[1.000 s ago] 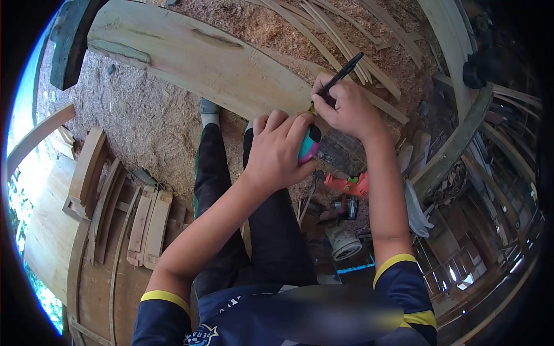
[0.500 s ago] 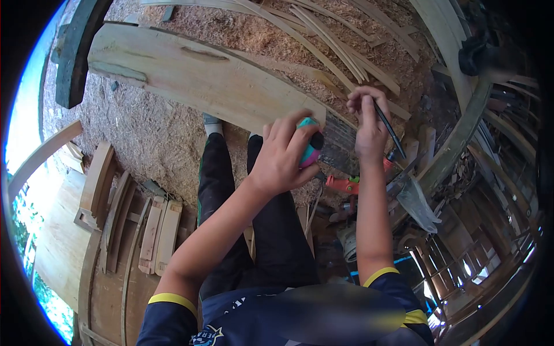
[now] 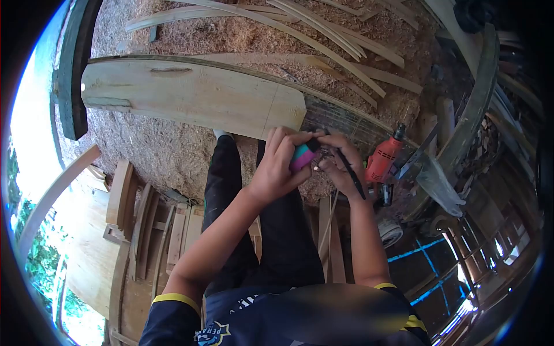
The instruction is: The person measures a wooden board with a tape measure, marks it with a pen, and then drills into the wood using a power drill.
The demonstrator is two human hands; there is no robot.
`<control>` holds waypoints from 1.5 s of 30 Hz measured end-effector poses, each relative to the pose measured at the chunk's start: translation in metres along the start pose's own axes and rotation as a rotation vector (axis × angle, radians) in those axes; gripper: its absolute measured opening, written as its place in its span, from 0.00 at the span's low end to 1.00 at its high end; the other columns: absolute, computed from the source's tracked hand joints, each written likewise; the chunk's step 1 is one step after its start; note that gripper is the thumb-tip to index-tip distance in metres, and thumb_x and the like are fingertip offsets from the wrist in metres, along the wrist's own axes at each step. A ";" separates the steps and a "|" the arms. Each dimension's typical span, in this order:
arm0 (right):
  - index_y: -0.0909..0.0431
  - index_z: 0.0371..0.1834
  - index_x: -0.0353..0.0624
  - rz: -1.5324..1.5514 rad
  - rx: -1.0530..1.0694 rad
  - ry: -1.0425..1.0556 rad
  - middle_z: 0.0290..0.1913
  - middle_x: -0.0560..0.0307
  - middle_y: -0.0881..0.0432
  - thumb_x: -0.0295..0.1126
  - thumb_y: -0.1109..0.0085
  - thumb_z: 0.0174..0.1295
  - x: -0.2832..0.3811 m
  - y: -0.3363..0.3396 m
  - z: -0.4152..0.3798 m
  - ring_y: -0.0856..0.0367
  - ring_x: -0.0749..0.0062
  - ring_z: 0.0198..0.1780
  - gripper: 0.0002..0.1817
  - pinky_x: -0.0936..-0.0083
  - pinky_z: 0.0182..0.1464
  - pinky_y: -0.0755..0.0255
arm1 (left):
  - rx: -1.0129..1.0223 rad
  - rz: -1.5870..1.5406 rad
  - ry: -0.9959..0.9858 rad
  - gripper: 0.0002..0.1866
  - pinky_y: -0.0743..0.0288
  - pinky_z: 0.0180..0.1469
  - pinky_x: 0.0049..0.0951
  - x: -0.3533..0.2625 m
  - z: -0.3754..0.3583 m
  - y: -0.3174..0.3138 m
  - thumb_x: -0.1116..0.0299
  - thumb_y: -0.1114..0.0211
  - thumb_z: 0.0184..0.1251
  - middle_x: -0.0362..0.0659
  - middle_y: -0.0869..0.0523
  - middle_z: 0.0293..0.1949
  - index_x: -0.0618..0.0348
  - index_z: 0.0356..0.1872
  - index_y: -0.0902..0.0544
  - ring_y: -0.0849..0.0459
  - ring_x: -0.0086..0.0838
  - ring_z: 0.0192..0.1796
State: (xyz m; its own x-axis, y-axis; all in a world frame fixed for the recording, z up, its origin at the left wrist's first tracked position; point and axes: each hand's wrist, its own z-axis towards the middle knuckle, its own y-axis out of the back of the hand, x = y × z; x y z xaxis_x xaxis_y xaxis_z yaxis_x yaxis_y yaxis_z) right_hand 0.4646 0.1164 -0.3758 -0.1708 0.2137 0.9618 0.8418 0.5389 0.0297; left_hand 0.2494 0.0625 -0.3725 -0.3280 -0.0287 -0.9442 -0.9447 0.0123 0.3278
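Note:
My left hand [image 3: 271,167] is wrapped round a teal, pink and black tape measure [image 3: 302,157], held in front of my legs. Close against its black end, the bent fingers of my right hand [image 3: 345,180] nearly meet the left fingertips. A dark pencil [image 3: 351,173] lies across my right hand, gripped with its lower end pointing back toward the wrist. Whether the right fingertips also pinch the tape's end cannot be made out. Just beyond both hands lies a long pale wooden board [image 3: 202,95], with a thin line across it near its right end.
A red power drill [image 3: 382,161] rests right of my right hand, beside a clear plastic bag [image 3: 440,187]. Thin wooden strips [image 3: 323,49] lie on shavings behind the board. Curved timber pieces [image 3: 121,193] stand at left. A dark beam [image 3: 75,75] crosses the board's left end.
My right hand has come down and left to meet the tape measure, still with the pencil. The left hand has turned the tape measure slightly. The view has shifted, showing more of the drill.

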 end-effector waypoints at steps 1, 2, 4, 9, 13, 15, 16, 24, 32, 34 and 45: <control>0.19 0.68 0.38 0.144 -0.061 0.024 0.69 0.50 0.15 0.35 0.23 0.74 -0.005 0.001 -0.005 0.16 0.63 0.70 0.24 0.61 0.75 0.22 | 0.014 0.005 -0.003 0.32 0.23 0.66 0.46 0.001 0.005 -0.002 0.77 0.22 0.57 0.56 0.17 0.55 0.67 0.65 0.20 0.16 0.52 0.59; 0.19 0.68 0.38 0.152 -0.074 0.024 0.69 0.50 0.15 0.35 0.23 0.74 -0.009 0.004 -0.009 0.16 0.63 0.70 0.24 0.61 0.75 0.22 | 0.022 -0.089 0.035 0.30 0.23 0.69 0.44 0.003 0.011 -0.006 0.78 0.22 0.60 0.57 0.17 0.59 0.66 0.65 0.20 0.16 0.51 0.63; 0.22 0.72 0.39 0.213 -0.132 -0.053 0.74 0.50 0.20 0.28 0.21 0.71 -0.019 0.015 -0.013 0.20 0.62 0.75 0.29 0.61 0.79 0.25 | 0.044 -0.178 0.073 0.29 0.23 0.71 0.43 -0.001 0.015 -0.017 0.79 0.22 0.64 0.59 0.16 0.64 0.66 0.66 0.20 0.16 0.50 0.66; 0.22 0.72 0.39 0.331 -0.228 -0.102 0.68 0.54 0.16 0.26 0.22 0.72 -0.041 0.034 -0.021 0.17 0.65 0.71 0.28 0.65 0.76 0.22 | -0.064 -0.454 0.171 0.25 0.23 0.75 0.43 -0.003 0.024 -0.039 0.75 0.25 0.72 0.57 0.16 0.71 0.65 0.68 0.22 0.15 0.48 0.72; 0.18 0.68 0.38 -0.018 -0.281 -0.255 0.60 0.56 0.13 0.28 0.22 0.73 -0.045 0.050 -0.021 0.14 0.74 0.62 0.23 0.72 0.67 0.20 | -0.061 -0.046 0.009 0.19 0.22 0.73 0.43 -0.002 0.041 0.014 0.78 0.33 0.75 0.57 0.14 0.68 0.65 0.65 0.19 0.14 0.49 0.70; 0.17 0.66 0.38 -0.076 -0.257 -0.282 0.59 0.55 0.12 0.29 0.23 0.74 -0.043 0.055 -0.017 0.13 0.73 0.61 0.21 0.71 0.65 0.21 | -0.137 0.102 -0.040 0.13 0.21 0.70 0.43 0.011 0.051 0.041 0.79 0.34 0.75 0.57 0.11 0.62 0.65 0.58 0.15 0.11 0.49 0.65; 0.16 0.64 0.38 -0.140 -0.225 -0.306 0.58 0.53 0.12 0.31 0.23 0.74 -0.043 0.055 -0.014 0.13 0.71 0.60 0.19 0.71 0.63 0.21 | -0.150 0.170 -0.057 0.10 0.20 0.68 0.44 0.023 0.055 0.053 0.78 0.34 0.76 0.54 0.10 0.59 0.64 0.55 0.14 0.11 0.47 0.62; 0.14 0.61 0.39 -0.676 -0.328 0.025 0.55 0.46 0.12 0.30 0.34 0.75 -0.044 0.040 -0.002 0.13 0.49 0.60 0.14 0.59 0.67 0.23 | -0.006 0.754 -0.238 0.07 0.24 0.66 0.45 0.063 0.105 0.085 0.68 0.33 0.80 0.45 0.07 0.54 0.56 0.50 0.10 0.11 0.46 0.58; 0.15 0.65 0.38 -0.869 -0.547 0.091 0.59 0.47 0.11 0.29 0.39 0.78 -0.012 0.006 0.012 0.12 0.53 0.59 0.16 0.58 0.65 0.22 | 0.078 0.744 -0.072 0.08 0.22 0.63 0.44 0.071 0.108 0.092 0.64 0.33 0.82 0.43 0.06 0.48 0.53 0.44 0.09 0.08 0.43 0.51; 0.16 0.66 0.37 -0.104 -0.727 -0.051 0.57 0.47 0.10 0.31 0.42 0.83 0.006 -0.026 0.029 0.10 0.69 0.52 0.15 0.69 0.54 0.17 | 0.199 0.686 -0.108 0.07 0.21 0.62 0.41 0.076 0.119 0.105 0.64 0.31 0.81 0.45 0.06 0.45 0.54 0.44 0.09 0.08 0.46 0.47; 0.23 0.52 0.36 -0.019 -0.610 0.118 0.33 0.57 0.13 0.22 0.37 0.79 -0.014 -0.123 0.089 0.15 0.85 0.30 0.06 0.84 0.30 0.23 | 0.077 0.761 -0.176 0.18 0.17 0.58 0.48 0.095 0.137 0.104 0.49 0.30 0.80 0.44 0.06 0.37 0.53 0.41 0.08 0.05 0.44 0.44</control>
State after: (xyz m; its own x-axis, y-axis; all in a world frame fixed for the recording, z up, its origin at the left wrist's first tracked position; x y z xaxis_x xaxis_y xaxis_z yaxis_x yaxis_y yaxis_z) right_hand 0.3177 0.1194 -0.4174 -0.1602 0.0979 0.9822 0.9861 -0.0289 0.1637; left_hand 0.1205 0.1977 -0.4328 -0.8737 0.1738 -0.4543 -0.4556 0.0349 0.8895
